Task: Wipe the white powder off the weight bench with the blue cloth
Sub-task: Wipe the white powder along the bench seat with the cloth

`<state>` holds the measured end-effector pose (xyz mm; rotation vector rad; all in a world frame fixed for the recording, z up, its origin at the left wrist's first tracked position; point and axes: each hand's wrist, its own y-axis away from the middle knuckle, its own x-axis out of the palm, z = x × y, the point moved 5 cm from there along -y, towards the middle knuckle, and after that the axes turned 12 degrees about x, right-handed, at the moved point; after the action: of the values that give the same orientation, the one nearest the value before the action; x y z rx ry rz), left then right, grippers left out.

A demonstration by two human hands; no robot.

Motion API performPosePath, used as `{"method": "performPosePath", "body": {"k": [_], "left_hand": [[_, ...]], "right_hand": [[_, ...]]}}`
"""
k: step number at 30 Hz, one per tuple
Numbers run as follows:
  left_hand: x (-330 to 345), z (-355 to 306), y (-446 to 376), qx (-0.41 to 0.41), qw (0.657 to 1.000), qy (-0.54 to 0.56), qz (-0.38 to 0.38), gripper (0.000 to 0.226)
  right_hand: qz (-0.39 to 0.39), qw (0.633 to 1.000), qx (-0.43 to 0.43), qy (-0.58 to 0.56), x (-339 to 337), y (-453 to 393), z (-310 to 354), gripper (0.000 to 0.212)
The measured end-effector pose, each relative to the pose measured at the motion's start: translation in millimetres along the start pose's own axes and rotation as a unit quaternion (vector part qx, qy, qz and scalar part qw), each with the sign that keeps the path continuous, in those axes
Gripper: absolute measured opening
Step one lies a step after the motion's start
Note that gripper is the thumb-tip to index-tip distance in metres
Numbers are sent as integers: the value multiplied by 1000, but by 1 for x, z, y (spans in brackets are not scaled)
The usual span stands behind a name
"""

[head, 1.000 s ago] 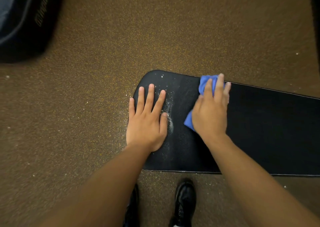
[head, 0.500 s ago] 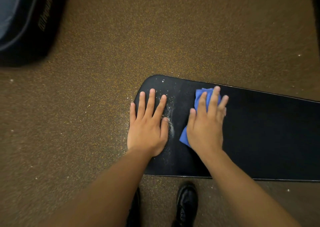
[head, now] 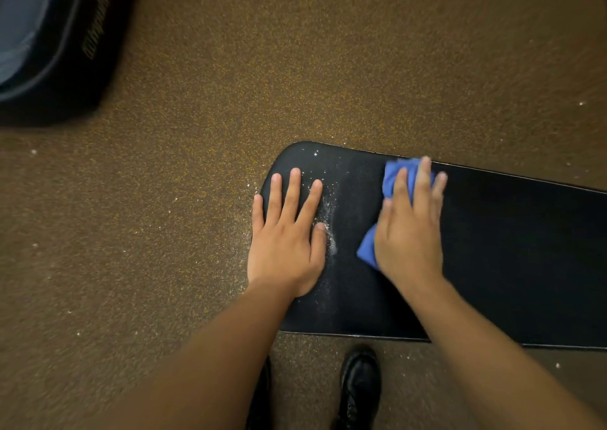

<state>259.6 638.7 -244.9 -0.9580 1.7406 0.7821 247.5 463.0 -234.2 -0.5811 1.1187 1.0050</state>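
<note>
Fingers (head: 423, 180), seemingly flat, on one cloth (head: 392, 180)

Warm, dim indoor light gives the speckled brown rubber floor (head: 197, 134) a yellowish cast. The black padded bench top (head: 509, 249) is so dark that its surface detail is lost — only a faint paler band shows just left of the right hand (head: 409, 232). That hand and the crumpled blue cloth (head: 394, 176) under its fingers are smeared by motion blur; the flat left hand (head: 285, 235) is sharper. Both forearms soften toward the bottom edge, and the dark padded object with gold lettering (head: 65, 45), far from either hand, is blurred — wide-angle stretch shows at the corners.
</note>
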Motion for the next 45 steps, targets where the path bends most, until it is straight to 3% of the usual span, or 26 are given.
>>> {"method": "performPosePath", "body": {"k": [4,9,11,14,16,18,21,24,26,28,30,34,38,41,43,45], "left_hand": [[1,1,-1,2,1000,-3,-4,62],[2,2,0,4,1000,2,-7,61],[1,2,0,6,1000,0,-5,61],[1,2,1,5,1000,1,-5,60],[1,1,1,6,1000,0,-4,59],[0,1,0,6,1000,1,-5,59],[1,1,-1,4,1000,6,-10,60],[0,2,0,4,1000,15,-19,60],[-1,2,0,6,1000,10,-23,60],[-1,2,0,6,1000,4,-19,60],[-2,1,0,3,1000,5,-14,60],[-3,0,1,3,1000,7,-12,60],[-2,1,0,2,1000,15,-20,60],[-2,2,0,3,999,18,-27,60],[-2,2,0,2,999,16,-28,60],[-2,1,1,2,1000,15,-23,60]], "right_hand": [[-19,999,-25,12,18,-19,46,50],[65,981,-171,60,18,90,26,55],[61,983,-164,48,6,99,-4,54],[19,998,-66,16,-6,56,-30,50],[-11,1000,20,-9,-8,10,-25,50],[-33,998,54,-12,-2,-23,0,50],[-49,998,-32,22,14,-10,42,50],[22,986,-155,48,23,61,49,52],[60,980,-183,58,17,100,24,53],[59,982,-166,70,5,102,-7,53],[38,993,-89,62,-3,73,-31,51],[-24,999,46,16,-5,-7,-9,53],[-37,997,-52,49,15,5,38,53],[37,983,-169,63,17,74,31,56],[58,979,-184,69,8,100,2,55],[45,989,-124,63,-6,87,-31,52]]}}
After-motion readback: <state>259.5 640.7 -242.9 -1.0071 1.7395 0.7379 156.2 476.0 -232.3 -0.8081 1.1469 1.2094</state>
